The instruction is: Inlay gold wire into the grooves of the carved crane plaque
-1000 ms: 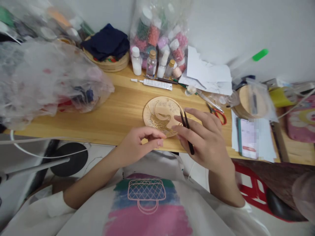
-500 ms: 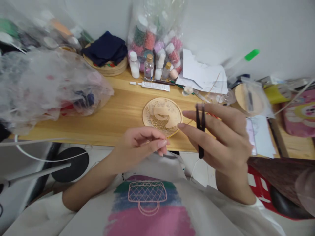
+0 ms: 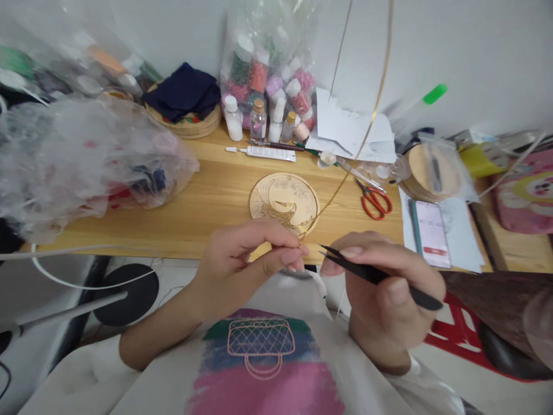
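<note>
My left hand [image 3: 254, 265] pinches a thin gold wire [image 3: 341, 183] between thumb and forefinger, just in front of the desk edge. From the pinch the wire runs up and right in a long curve past the top of the view. Black tweezers [image 3: 380, 278] are in my right hand [image 3: 389, 288], their tips apart and pointing left at the pinched wire, not touching it. Behind my left hand lies a round wooden plaque [image 3: 263, 193] with a crane-like bird drawn on it, partly outlined in gold. My fingers hide its lower edge.
Red-handled scissors [image 3: 375, 203] and a phone [image 3: 431, 233] lie to the right. Small bottles [image 3: 258, 122] and a white tube [image 3: 270, 153] stand or lie behind the plaque. A clear plastic bag [image 3: 86, 155] fills the left side; papers [image 3: 345, 129] lean at the back.
My right hand has turned and lowered, bringing the tweezers from upright between the fingers to pointing left. The scissors and phone are now uncovered. The wire now shows rising high.
</note>
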Demonstrator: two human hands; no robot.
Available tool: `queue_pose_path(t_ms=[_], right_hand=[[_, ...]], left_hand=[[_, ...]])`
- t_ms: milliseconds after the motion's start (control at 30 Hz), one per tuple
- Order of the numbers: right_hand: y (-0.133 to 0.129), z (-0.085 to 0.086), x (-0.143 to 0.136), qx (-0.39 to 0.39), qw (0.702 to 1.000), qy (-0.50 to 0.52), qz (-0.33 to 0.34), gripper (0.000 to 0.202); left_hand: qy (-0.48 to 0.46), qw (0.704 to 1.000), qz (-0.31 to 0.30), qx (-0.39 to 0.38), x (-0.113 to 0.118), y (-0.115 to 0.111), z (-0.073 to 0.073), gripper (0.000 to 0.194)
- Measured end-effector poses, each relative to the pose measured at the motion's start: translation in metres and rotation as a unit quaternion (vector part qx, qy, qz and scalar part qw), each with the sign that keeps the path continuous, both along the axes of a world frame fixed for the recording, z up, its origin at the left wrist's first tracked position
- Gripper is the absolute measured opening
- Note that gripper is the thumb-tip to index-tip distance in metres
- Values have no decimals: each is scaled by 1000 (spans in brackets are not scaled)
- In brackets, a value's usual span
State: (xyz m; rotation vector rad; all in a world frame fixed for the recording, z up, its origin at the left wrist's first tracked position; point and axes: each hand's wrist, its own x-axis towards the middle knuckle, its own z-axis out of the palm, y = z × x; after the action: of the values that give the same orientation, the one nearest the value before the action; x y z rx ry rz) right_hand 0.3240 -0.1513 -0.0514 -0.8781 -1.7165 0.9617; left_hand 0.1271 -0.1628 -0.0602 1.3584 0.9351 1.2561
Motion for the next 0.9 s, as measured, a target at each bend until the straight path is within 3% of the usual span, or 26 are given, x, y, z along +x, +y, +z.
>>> queue_pose_path(t_ms=[133,600,767,900], right_hand=[[1,-9,-8,-7,997,75,15,18],[-2,-14,-14,-5,996,88,-9,12],[2,-11,-16,-69,983,158,-66,15],[13,-3,-23,-87,986,103,-102,15]], left_hand=[[4,1000,-1,24,0,-2,1,15],[43,996,19,73,-1,-3,-2,11],[-14,1000,-3,-9,2,-3,-1,13],[-62,995,-33,-74,4,-1,-4,12]])
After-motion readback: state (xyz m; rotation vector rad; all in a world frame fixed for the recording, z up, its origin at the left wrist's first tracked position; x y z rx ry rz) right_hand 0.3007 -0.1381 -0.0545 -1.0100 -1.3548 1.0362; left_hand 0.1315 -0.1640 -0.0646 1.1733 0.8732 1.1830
